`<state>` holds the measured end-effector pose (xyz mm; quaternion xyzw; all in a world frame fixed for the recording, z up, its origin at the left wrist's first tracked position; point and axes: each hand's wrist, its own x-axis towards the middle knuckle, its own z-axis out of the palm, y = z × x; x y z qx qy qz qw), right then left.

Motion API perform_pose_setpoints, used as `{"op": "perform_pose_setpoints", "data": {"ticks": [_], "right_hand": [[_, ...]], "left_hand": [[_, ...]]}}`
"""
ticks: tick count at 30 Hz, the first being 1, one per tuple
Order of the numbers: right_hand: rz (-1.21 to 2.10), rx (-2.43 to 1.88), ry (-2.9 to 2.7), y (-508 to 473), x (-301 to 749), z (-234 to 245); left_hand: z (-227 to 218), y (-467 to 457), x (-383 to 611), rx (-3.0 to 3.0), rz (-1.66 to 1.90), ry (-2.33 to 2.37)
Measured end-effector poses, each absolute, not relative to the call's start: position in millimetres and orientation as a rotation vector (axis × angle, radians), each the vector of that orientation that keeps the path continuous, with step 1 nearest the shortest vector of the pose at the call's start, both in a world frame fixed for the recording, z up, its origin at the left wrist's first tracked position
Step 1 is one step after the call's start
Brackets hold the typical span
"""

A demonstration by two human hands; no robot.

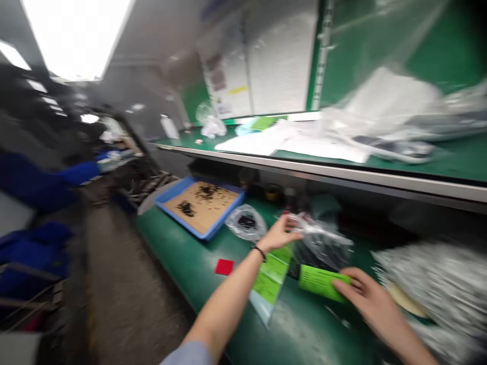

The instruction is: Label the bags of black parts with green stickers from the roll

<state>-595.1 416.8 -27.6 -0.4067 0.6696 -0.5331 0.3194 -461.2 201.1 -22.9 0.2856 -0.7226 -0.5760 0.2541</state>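
My left hand reaches across the green bench, its fingers closed on the top edge of a clear plastic bag with dark contents. In my right hand a bright green printed label is pinched between thumb and fingers, just in front of that bag. Under my left forearm lies a sheet of green printed labels with a pale backing, partly covered by the arm. The view is blurred, so the print cannot be read.
A blue tray with small black pieces on brown lining stands at the far left. Beside it sits an open clear bag with black items. A red card lies nearby. Plastic bags pile up at right. A shelf edge overhangs the bench.
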Motion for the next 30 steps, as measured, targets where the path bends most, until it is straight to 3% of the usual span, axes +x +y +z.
{"op": "perform_pose_setpoints", "data": {"ticks": [5,14,16,22,26,30], "right_hand": [[-1.284,-1.017,1.734,410,-605,-34],[-1.120,-1.049,1.473,393,-609,-27],[-1.069,-1.059,1.347,396,-608,-23],[-0.982,-1.105,1.358,401,-610,-21],[-0.954,-1.166,1.365,408,-611,-21],[-0.976,-1.144,1.378,414,-616,-18]], "left_hand": [[-39,181,-469,0.697,-1.718,-1.927],[-19,184,-478,0.709,-1.809,-2.101],[-3,192,-475,0.723,-1.657,-2.171],[55,241,-483,0.262,-0.591,-2.474],[56,241,-523,0.160,-0.347,-2.959],[49,214,-557,0.397,-0.331,-3.045]]}}
